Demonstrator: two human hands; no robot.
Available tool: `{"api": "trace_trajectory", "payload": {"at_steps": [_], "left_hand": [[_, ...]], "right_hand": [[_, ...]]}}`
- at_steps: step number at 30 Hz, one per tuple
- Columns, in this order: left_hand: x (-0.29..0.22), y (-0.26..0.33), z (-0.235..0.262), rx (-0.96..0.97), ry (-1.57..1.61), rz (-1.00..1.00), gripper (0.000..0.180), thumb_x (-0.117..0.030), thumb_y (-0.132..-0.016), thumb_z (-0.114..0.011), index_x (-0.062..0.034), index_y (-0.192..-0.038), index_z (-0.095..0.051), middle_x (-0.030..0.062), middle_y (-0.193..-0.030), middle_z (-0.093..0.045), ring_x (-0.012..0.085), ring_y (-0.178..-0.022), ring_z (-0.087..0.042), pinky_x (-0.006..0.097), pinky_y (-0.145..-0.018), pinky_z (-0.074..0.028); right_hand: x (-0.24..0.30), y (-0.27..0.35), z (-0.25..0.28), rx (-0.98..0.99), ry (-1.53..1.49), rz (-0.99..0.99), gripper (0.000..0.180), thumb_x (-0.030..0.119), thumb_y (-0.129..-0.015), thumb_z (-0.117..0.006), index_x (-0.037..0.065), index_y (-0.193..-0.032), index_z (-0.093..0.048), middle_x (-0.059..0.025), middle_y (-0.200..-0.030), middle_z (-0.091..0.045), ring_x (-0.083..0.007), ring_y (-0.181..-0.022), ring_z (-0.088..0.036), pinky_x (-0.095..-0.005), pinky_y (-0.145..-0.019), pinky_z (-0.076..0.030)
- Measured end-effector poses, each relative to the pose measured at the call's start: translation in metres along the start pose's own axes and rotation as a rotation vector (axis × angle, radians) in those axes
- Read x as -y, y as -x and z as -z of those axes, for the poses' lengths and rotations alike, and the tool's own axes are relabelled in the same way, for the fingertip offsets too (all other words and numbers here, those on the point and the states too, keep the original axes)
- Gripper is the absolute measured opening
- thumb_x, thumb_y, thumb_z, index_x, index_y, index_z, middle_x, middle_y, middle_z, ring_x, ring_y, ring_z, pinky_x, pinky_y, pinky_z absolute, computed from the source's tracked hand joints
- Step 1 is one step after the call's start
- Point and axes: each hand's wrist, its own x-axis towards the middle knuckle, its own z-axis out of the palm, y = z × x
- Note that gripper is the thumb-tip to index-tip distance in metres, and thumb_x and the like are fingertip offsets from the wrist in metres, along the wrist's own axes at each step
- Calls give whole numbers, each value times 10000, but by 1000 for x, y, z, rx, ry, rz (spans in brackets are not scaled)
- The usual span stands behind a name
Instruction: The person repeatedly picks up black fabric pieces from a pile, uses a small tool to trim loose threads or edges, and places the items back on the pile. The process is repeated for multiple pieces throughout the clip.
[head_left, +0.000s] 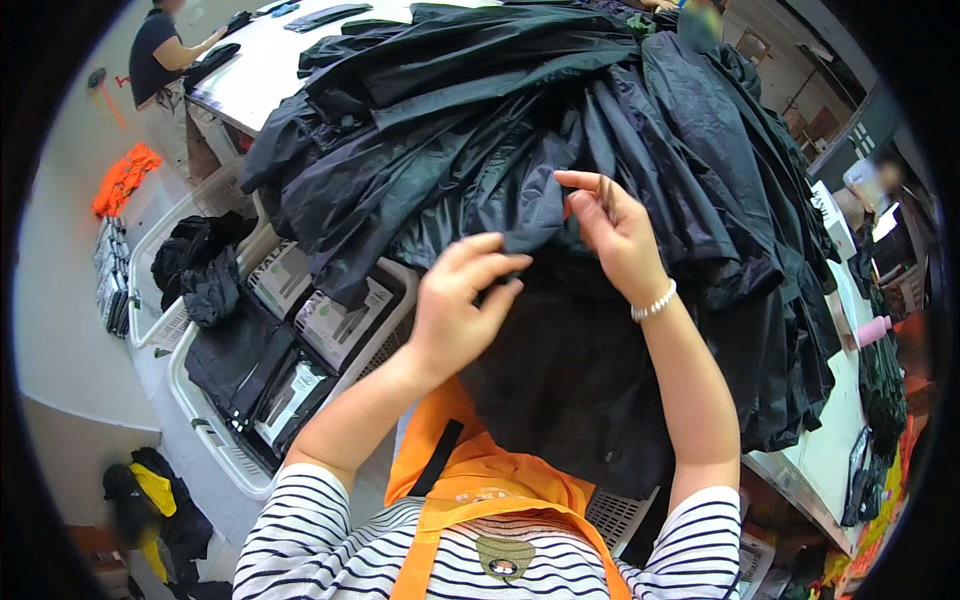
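A large heap of thin, shiny black garments covers the table in front of me and hangs over its near edge. At the heap's near side, my left hand is curled, with a fold of black fabric at its fingertips. My right hand, a beaded bracelet at its wrist, is bent close over the same fold. Its fingers close around something small, with a dark sliver and a reddish spot showing; its kind is too small to tell. More black cloth hangs below both hands.
White plastic baskets on the left hold black garments and flat packages. An orange bundle lies beyond them. A person stands at the white table's far left; another is at the right, past a pink bottle.
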Motion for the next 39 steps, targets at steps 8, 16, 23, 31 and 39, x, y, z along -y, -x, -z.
{"api": "trace_trajectory", "payload": {"at_steps": [8,16,23,31,39], "left_hand": [[-21,14,-42,81,18,-288,323,-8,-684,-729,-65,-996,-668,115,-1151,-643,294,-1041,-607,392,-909,-457],[41,-5,-10,84,-5,8,211,47,-707,-677,-28,-902,-705,96,-940,-697,251,-901,-651,316,-810,-500],[32,-34,-10,185,41,-44,180,19,-761,-656,-8,-934,-699,109,-929,-677,228,-843,-637,296,-765,-486],[53,-53,-10,377,878,616,201,-114,-870,-595,50,-898,-707,75,-889,-702,116,-793,-638,231,-769,-479],[56,-61,-10,385,898,688,174,-132,-854,-631,18,-879,-717,41,-841,-701,90,-761,-629,226,-749,-479]], "right_hand": [[-1,77,56,-166,244,-218,112,76,-853,-690,16,-940,-654,38,-821,-634,-24,-721,-531,-175,-676,-431],[37,78,25,-272,992,-6,356,170,-738,-792,62,-1040,-638,-122,-974,-583,-251,-751,-638,-334,-679,-514],[67,53,-23,-221,1167,360,533,77,-606,-815,62,-1107,-632,-109,-1195,-483,-273,-880,-621,-349,-705,-518],[31,23,6,20,719,121,166,17,-798,-650,26,-964,-660,-117,-805,-660,-257,-712,-646,-324,-670,-506],[12,27,31,-1,436,-171,138,93,-855,-681,-16,-939,-676,-48,-779,-674,-72,-673,-550,-223,-644,-455]]}}
